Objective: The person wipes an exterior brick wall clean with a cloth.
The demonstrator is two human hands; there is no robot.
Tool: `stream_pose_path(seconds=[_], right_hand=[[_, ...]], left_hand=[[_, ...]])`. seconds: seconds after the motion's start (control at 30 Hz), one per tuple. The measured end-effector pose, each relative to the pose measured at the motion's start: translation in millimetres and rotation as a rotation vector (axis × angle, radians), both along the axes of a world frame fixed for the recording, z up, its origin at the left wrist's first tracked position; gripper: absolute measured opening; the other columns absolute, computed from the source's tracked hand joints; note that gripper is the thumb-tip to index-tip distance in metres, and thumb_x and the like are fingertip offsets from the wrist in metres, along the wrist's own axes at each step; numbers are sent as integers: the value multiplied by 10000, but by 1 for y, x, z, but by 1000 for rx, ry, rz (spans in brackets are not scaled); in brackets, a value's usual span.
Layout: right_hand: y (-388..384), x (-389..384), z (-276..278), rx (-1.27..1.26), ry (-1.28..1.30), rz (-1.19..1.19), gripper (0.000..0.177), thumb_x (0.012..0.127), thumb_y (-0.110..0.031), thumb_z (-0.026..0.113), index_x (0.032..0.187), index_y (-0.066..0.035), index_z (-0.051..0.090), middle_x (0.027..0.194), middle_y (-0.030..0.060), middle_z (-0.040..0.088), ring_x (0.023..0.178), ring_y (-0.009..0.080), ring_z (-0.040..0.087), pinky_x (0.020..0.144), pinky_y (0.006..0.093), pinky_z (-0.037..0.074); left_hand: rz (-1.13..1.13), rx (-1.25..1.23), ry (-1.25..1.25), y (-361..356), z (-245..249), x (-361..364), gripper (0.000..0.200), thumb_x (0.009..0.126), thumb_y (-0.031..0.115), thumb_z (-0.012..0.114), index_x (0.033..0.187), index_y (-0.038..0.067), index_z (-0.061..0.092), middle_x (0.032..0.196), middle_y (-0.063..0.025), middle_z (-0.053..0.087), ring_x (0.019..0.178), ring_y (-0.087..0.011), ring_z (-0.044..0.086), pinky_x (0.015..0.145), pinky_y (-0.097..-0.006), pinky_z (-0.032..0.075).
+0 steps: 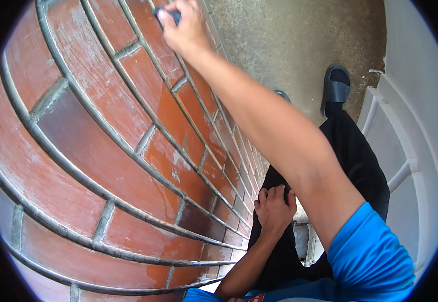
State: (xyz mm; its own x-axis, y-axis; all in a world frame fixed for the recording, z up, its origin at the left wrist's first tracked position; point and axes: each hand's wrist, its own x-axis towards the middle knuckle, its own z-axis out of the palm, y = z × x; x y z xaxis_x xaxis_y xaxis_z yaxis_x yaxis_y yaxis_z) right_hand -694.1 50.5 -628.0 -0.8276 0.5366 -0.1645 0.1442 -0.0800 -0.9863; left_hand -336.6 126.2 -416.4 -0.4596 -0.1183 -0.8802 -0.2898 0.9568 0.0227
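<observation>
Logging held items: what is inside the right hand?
In the right hand, part of a dark object shows; the hand covers the rest, so its full shape cannot be seen.

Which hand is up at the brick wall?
The right hand, up at the wall with a dark object; the left hand is lower in frame, by the black trousers.

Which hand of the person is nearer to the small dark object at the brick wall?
Right. The right hand grips the small dark object at the brick wall; the left hand is well away from it, resting on the black trousers.
</observation>
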Motion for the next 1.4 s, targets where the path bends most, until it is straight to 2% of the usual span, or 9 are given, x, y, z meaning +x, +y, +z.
stream_pose_path(seconds=[0.33,0.43,0.5,0.63,0.87,1.0,1.1,1.23,1.4], right_hand=[[-23,252,1,22,-673,277,214,965,-212,547,988,1,559,1006,224,579,982,392,569,892,483,441],[-26,194,-5,-27,-998,313,250,963,-204,504,1126,-22,557,1096,226,603,1081,406,559,957,517,409],[-7,111,-5,-277,-627,146,267,951,-241,525,1073,-15,596,1090,220,594,1086,353,561,952,450,432],[4,-15,3,21,-129,18,247,933,-275,569,1022,-70,674,1027,173,626,1100,362,547,951,439,443],[-26,200,-40,115,-1026,240,289,923,-296,532,1034,-119,733,1081,205,650,1069,388,577,948,515,443],[-4,236,-7,-137,-911,252,288,911,-284,642,1088,-63,697,1042,210,616,1018,370,602,943,463,468],[-4,127,16,-320,-411,-110,421,874,-292,743,1185,-35,620,1032,170,587,984,293,603,879,377,490],[4,40,55,-164,-112,-13,267,845,-259,743,938,-27,650,932,158,591,864,343,610,786,435,485],[19,185,82,-214,-9,276,191,865,-161,712,922,-3,623,912,149,572,843,329,608,753,411,491]], left_hand=[[-27,1,-32,1,0,5,382,812,390,679,1057,96,687,1111,-77,648,1094,-307,537,854,-535,444],[-38,-2,-104,6,0,-12,384,811,393,679,1048,91,683,1104,-86,650,1084,-307,540,842,-542,447],[-50,-1,-136,5,1,-14,383,810,392,679,1044,89,683,1088,-90,654,1075,-308,546,840,-545,451],[82,36,-73,-3,4,0,393,807,389,683,1073,101,691,1042,-93,660,1062,-311,558,842,-528,462],[-23,10,-70,-9,-3,12,480,791,423,700,1181,144,677,1181,-59,613,1145,-305,484,881,-513,432],[-22,-36,-203,0,-2,-6,422,768,421,717,1063,119,725,1096,-61,669,1220,-293,482,884,-523,473],[11,-8,-257,0,-1,-6,437,786,422,698,1109,129,688,1153,-69,628,1113,-326,500,897,-517,435],[53,19,-218,3,5,-10,463,789,431,697,1129,116,681,1187,-87,615,1139,-338,499,905,-537,436],[-5,-5,-215,-1,-5,13,532,791,446,698,1197,105,657,1249,-105,594,1205,-346,472,903,-554,445]])
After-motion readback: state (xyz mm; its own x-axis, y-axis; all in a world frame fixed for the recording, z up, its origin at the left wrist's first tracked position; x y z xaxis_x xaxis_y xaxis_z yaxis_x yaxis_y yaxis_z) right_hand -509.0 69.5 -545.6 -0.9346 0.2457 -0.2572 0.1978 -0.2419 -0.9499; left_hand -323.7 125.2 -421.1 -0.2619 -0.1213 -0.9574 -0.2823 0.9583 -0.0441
